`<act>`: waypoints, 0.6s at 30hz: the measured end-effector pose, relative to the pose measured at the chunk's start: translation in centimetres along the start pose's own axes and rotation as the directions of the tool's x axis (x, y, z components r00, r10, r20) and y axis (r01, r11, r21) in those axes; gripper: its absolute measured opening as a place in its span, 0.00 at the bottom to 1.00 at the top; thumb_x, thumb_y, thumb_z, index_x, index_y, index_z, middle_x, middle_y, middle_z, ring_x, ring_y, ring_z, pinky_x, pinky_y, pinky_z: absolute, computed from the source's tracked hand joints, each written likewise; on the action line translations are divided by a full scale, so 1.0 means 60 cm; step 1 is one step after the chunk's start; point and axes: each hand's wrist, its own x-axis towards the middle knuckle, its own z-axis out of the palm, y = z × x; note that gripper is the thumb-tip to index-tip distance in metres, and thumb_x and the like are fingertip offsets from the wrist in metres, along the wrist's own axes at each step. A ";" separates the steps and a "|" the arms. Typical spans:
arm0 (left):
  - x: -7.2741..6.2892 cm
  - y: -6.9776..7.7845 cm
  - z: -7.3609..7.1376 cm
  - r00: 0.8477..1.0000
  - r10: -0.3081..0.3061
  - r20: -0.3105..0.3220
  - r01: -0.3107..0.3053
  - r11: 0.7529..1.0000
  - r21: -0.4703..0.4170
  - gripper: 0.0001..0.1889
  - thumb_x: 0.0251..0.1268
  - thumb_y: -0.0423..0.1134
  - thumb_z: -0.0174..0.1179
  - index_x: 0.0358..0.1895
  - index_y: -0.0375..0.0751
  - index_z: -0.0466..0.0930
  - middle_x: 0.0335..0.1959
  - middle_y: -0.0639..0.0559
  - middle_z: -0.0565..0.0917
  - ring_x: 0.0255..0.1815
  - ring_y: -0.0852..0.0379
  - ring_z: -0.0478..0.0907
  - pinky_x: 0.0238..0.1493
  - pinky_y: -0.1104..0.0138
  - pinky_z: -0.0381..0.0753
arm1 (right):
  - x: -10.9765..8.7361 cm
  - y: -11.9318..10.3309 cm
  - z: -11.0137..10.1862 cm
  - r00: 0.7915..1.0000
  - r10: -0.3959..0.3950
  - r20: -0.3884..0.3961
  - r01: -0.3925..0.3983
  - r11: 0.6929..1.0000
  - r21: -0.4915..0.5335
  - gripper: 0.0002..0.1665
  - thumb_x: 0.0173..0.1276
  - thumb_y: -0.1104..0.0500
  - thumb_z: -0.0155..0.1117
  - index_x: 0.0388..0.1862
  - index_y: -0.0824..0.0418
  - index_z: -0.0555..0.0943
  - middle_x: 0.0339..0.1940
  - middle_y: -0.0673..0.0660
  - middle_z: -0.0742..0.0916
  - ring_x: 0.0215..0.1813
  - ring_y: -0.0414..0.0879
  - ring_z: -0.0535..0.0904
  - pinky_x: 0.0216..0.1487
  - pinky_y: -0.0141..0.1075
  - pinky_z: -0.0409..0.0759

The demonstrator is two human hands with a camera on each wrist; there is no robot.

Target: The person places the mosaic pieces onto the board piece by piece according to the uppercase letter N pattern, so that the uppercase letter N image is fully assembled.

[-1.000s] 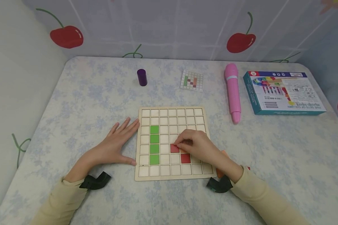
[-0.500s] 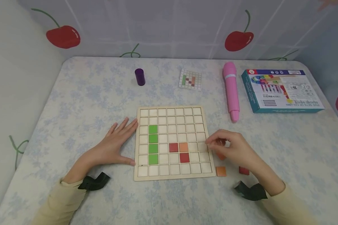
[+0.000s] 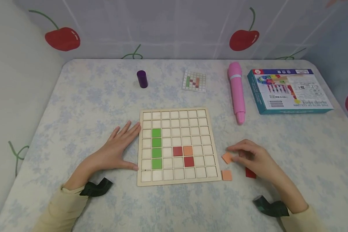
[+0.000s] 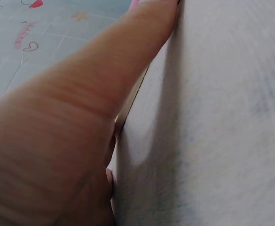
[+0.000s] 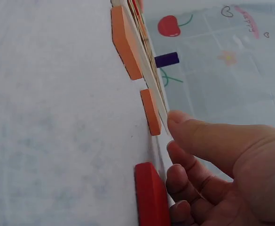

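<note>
Hand state: my left hand (image 3: 114, 151) lies spread, thumb and fingertips against the left edge of the wooden grid board (image 3: 166, 142), which sits flat on the floral tablecloth (image 3: 84, 106). My right hand (image 3: 256, 161) bends over the upper loose orange tile (image 3: 227, 158), just right of the board, with a gap between thumb and index finger; I cannot tell whether the thumb touches the tile.

Caution: if my thumb and index finger meet off-centre, the small tile may skid or rotate instead of lifting. My rear fingers may nudge the loose red tile (image 3: 250, 173) beside them. Uneven pressure from my left hand could slide the board into the lower loose orange tile (image 3: 227, 175) at its near right corner.

Parts count:
- Board: one, 49 cells, seven by seven.
- Placed green tiles (image 3: 156, 142): four, one column.
- Placed red tiles (image 3: 178, 151): two, diagonal neighbours.
- Placed orange tile (image 3: 188, 150): one.
- Loose orange: two.
- Loose red: at least one; a red patch (image 3: 249, 155) behind my fingers may be another.
- Pattern card (image 3: 194, 80): one.
- Purple cylinder (image 3: 142, 79): one.
- Pink microphone-shaped device (image 3: 236, 93): one.
- Printed box (image 3: 290, 91): one.
</note>
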 end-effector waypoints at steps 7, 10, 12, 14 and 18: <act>0.000 0.001 -0.003 1.000 -0.009 0.002 0.009 1.000 -0.002 0.64 0.42 0.65 0.68 0.75 0.38 0.38 0.75 0.46 0.41 0.73 0.43 0.30 0.66 0.47 0.29 | 0.005 0.006 0.004 0.998 -0.015 0.066 0.019 0.997 -0.069 0.19 0.57 0.67 0.70 0.49 0.57 0.83 0.37 0.46 0.78 0.34 0.40 0.67 0.31 0.30 0.67; 0.000 0.001 -0.004 1.000 -0.010 0.002 0.010 1.000 -0.005 0.63 0.43 0.65 0.68 0.75 0.38 0.38 0.75 0.45 0.41 0.73 0.43 0.30 0.66 0.47 0.29 | 0.006 0.004 0.006 0.998 -0.014 0.058 0.019 0.994 -0.103 0.18 0.56 0.67 0.71 0.46 0.56 0.84 0.37 0.45 0.78 0.35 0.40 0.67 0.32 0.30 0.68; 0.001 0.002 -0.005 1.000 -0.012 0.005 0.012 1.000 -0.005 0.63 0.43 0.65 0.68 0.75 0.38 0.38 0.75 0.45 0.41 0.73 0.44 0.30 0.66 0.47 0.29 | 0.007 0.002 0.007 0.999 -0.007 0.052 0.013 0.993 -0.119 0.17 0.55 0.68 0.71 0.44 0.55 0.83 0.37 0.45 0.78 0.35 0.40 0.68 0.33 0.30 0.68; 0.001 0.003 -0.004 1.000 -0.013 0.008 0.013 1.000 -0.006 0.63 0.43 0.65 0.68 0.75 0.37 0.39 0.75 0.45 0.41 0.73 0.44 0.30 0.66 0.47 0.29 | 0.006 -0.001 0.008 0.999 0.003 0.049 0.003 0.992 -0.125 0.17 0.55 0.68 0.71 0.42 0.55 0.82 0.36 0.45 0.78 0.35 0.41 0.68 0.33 0.31 0.68; -0.001 0.005 -0.001 1.000 -0.013 0.002 0.013 1.000 -0.005 0.63 0.42 0.65 0.68 0.75 0.37 0.40 0.75 0.45 0.42 0.73 0.43 0.31 0.66 0.47 0.29 | 0.003 -0.011 0.009 0.997 0.064 0.050 -0.057 0.989 -0.137 0.15 0.55 0.67 0.71 0.37 0.54 0.78 0.31 0.46 0.77 0.34 0.41 0.69 0.33 0.32 0.68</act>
